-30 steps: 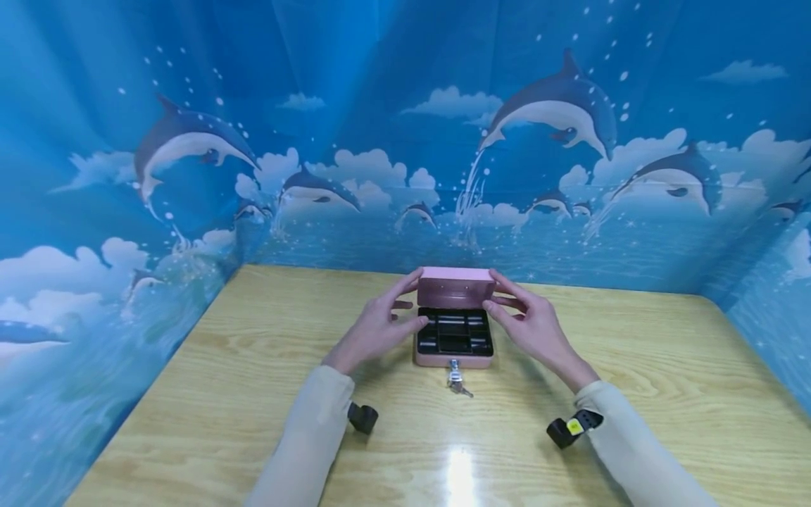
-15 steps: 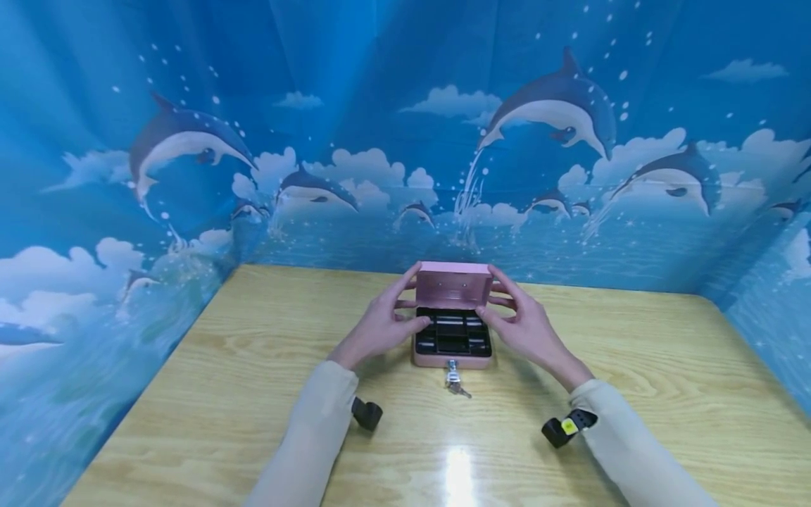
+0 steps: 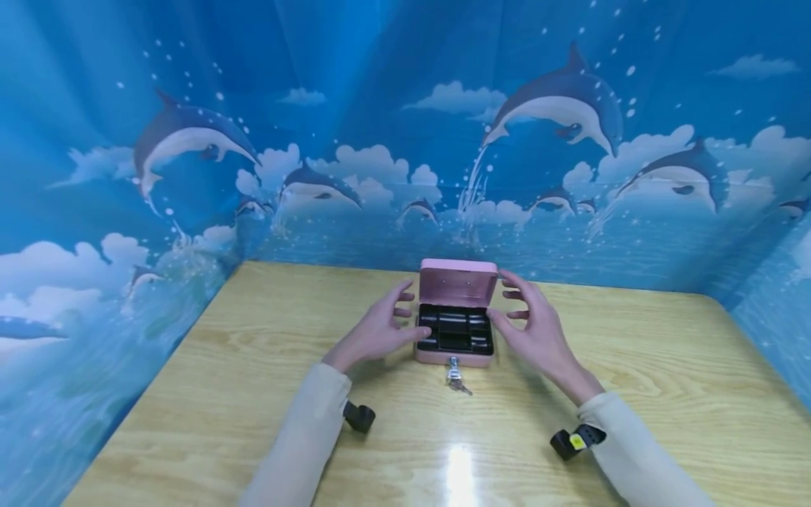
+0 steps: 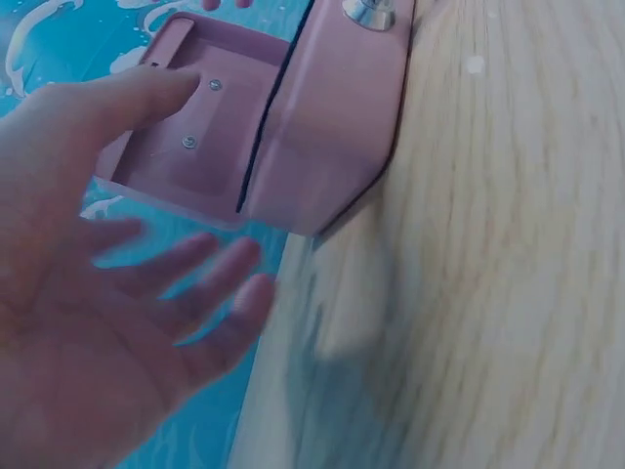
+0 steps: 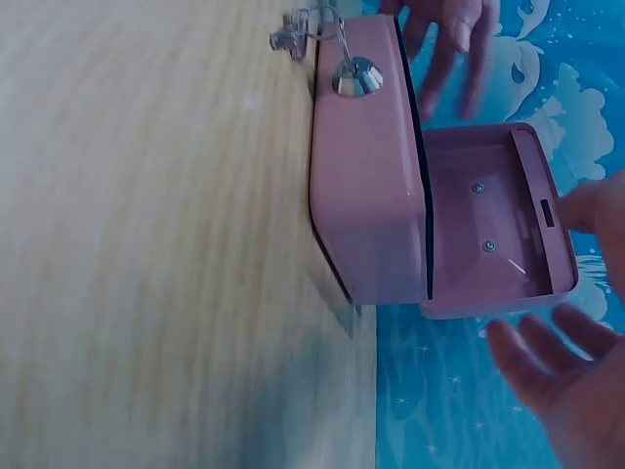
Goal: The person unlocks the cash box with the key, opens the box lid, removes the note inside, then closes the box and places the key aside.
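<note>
One pink box point(image 3: 437, 359) sat just right of centre in the lower half of the head view, and what a spot it held, down on the wooden table point(image 3: 209, 422) with its lid point(image 3: 458, 285) standing up at the back! Inside lay the black tray point(image 3: 454, 343), split into compartments; at the front edge, a silvery lock point(image 5: 357, 76), and below it a bunch of keys point(image 3: 457, 384) reaching onto the wood. Two screws point(image 5: 489, 246) showed on the lid's inner face, right of centre in the right wrist view. Now to the hands! From the lower left came the left hand point(image 3: 374, 329), fingers spread, thumb apart and over the tray's left edge; whether it touched, you could not tell. From the lower right, the right hand point(image 3: 537, 329) answered, fingers apart and gently bent, the forefinger beside the lid's upper right corner, the thumb at the tray's right edge, contact again impossible to call. Pale sleeves point(image 3: 298, 440) ran off the bottom of the frame, a black device point(image 3: 360, 417) at the left wrist, another point(image 3: 564, 443) with a yellow patch at the right. And behind it all, filling the upper half, a blue backdrop point(image 3: 393, 77) of leaping dolphins, clouds and sea!
</note>
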The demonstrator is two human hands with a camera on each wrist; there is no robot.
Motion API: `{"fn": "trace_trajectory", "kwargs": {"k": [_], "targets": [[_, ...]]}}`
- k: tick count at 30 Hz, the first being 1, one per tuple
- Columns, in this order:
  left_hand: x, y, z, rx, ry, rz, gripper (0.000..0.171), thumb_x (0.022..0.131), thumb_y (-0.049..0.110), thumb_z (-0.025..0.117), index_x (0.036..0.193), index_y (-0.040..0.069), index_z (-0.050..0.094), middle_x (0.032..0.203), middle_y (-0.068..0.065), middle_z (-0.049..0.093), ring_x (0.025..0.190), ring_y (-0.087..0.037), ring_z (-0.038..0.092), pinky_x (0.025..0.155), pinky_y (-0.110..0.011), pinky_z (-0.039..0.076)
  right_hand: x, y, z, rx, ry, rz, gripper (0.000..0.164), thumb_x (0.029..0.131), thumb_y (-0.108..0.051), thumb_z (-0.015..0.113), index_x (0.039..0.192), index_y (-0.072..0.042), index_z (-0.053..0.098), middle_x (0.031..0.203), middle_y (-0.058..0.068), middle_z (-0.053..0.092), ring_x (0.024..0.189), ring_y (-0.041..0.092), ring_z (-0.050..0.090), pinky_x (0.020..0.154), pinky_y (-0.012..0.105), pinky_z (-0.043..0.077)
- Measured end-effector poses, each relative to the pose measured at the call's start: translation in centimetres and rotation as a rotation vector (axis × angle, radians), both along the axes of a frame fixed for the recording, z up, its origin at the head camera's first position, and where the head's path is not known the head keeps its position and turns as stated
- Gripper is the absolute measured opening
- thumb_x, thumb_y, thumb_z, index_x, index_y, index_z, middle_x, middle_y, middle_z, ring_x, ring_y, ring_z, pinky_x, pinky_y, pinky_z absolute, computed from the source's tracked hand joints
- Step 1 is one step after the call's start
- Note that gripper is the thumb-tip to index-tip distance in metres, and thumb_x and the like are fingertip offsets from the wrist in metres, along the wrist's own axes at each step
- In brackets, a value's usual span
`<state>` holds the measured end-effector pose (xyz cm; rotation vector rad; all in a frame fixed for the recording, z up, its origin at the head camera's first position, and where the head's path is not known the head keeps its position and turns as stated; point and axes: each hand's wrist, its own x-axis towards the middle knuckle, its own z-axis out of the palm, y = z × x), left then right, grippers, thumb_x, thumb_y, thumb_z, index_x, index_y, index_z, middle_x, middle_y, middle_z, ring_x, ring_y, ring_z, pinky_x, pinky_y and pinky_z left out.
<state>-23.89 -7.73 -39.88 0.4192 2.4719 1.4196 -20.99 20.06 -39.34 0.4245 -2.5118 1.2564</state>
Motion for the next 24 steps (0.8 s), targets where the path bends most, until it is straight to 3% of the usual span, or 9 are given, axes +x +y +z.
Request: {"fn": "trace_trajectory", "kwargs": {"k": [3, 6, 13, 17, 24], "targets": [[0.2, -0.2, -0.1, -0.044, -0.06, -0.029, 0.103, 0.083, 0.034, 0.085, 0.163, 0.012, 0.024, 0.162, -0.01, 0.04, 0.139, -0.032, 0.052, 0.115, -0.05, 0.046, 0.5, 0.1, 0.0, 0.014, 0.071, -0.007, 0.056, 0.093, -0.008, 0.073, 0.146, -0.006, 0.052, 0.138, 0.017, 0.059, 0.121, 0.035, 0.062, 0.086, 0.049, 0.062], [0.3, -0.3, -0.4, -0.036, -0.102, -0.064, 0.108, 0.078, 0.03, 0.09, 0.162, 0.008, 0.026, 0.163, -0.012, 0.039, 0.137, -0.031, 0.055, 0.114, -0.047, 0.048, 0.8, 0.0, -0.3, 0.067, 0.103, 0.025, 0.047, 0.092, -0.008, 0.074, 0.137, -0.005, 0.061, 0.132, 0.014, 0.065, 0.118, 0.032, 0.064, 0.084, 0.047, 0.063], [-0.1, -0.2, -1.2, 0.02, -0.121, -0.094, 0.104, 0.072, 0.02, 0.093, 0.158, 0.016, 0.035, 0.16, -0.008, 0.044, 0.127, -0.027, 0.06, 0.108, -0.045, 0.053, 0.4, -0.7, -1.2, 0.225, 0.031, 0.151, 0.036, 0.094, -0.014, 0.073, 0.129, -0.01, 0.068, 0.127, 0.011, 0.071, 0.115, 0.032, 0.066, 0.085, 0.047, 0.062], [-0.3, -0.1, -1.4, -0.003, -0.115, -0.089, 0.105, 0.071, 0.025, 0.094, 0.158, 0.018, 0.034, 0.16, -0.007, 0.042, 0.128, -0.027, 0.059, 0.109, -0.046, 0.052, 0.3, -1.0, -1.3, 0.282, -0.036, 0.192, 0.033, 0.095, -0.017, 0.072, 0.128, -0.015, 0.07, 0.126, 0.009, 0.072, 0.114, 0.029, 0.066, 0.088, 0.048, 0.059], [-0.2, 0.0, -1.6, -0.048, -0.096, -0.086, 0.106, 0.071, 0.033, 0.094, 0.157, 0.018, 0.034, 0.156, -0.006, 0.047, 0.128, -0.026, 0.059, 0.107, -0.045, 0.053, -0.4, -1.6, -1.2, 0.344, -0.069, 0.249, 0.028, 0.097, -0.018, 0.069, 0.125, -0.016, 0.073, 0.12, 0.005, 0.075, 0.11, 0.026, 0.069, 0.092, 0.049, 0.058]]}}
